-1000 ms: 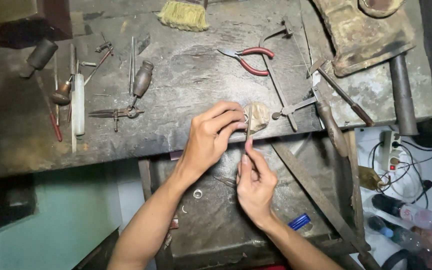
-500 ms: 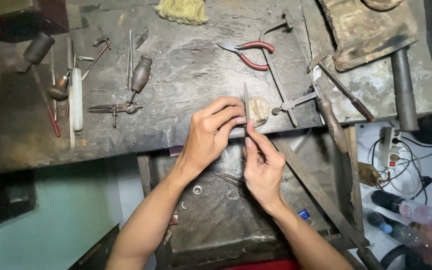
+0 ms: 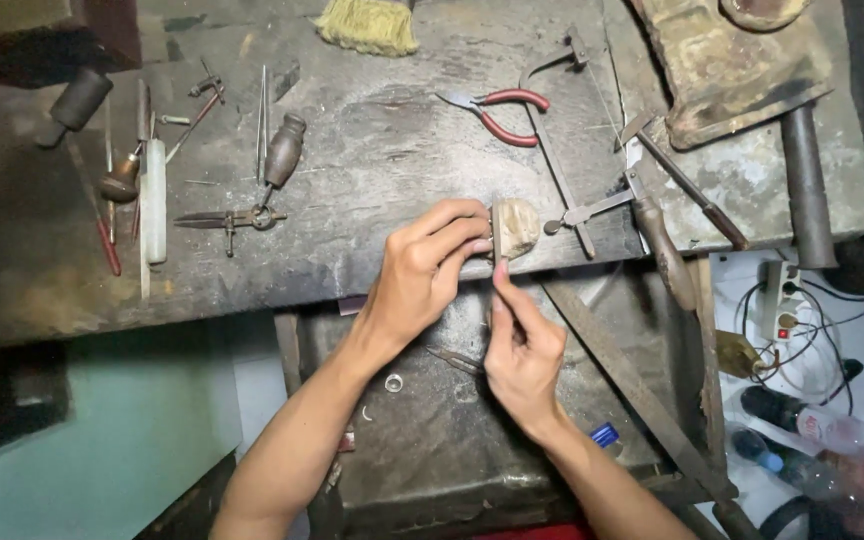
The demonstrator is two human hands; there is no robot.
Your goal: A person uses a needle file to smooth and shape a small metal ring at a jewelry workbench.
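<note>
**Both hands meet at the wooden peg, centre frame**

Left hand (image 3: 430, 270) sits at the table (image 3: 372, 190) edge, its grip pressed together on something tiny against the wooden peg (image 3: 515, 228) — fingers cover it, so what it is can't be made out. Right hand (image 3: 520, 345) is just below, grip pinching a thin upright tool (image 3: 497, 225) whose lower part hides inside the hand. Peg, tool and fingertips all touch or nearly so. Red-handled pliers (image 3: 502, 110) lie above, well apart. Upper left, a row of gravers (image 3: 277, 160) and a white stick (image 3: 155, 200). A brush (image 3: 367, 25) is cut off at the top edge. Below the hands, a dark tray (image 3: 432, 440) holds small rings (image 3: 393, 382), faint in the gloom.
</note>
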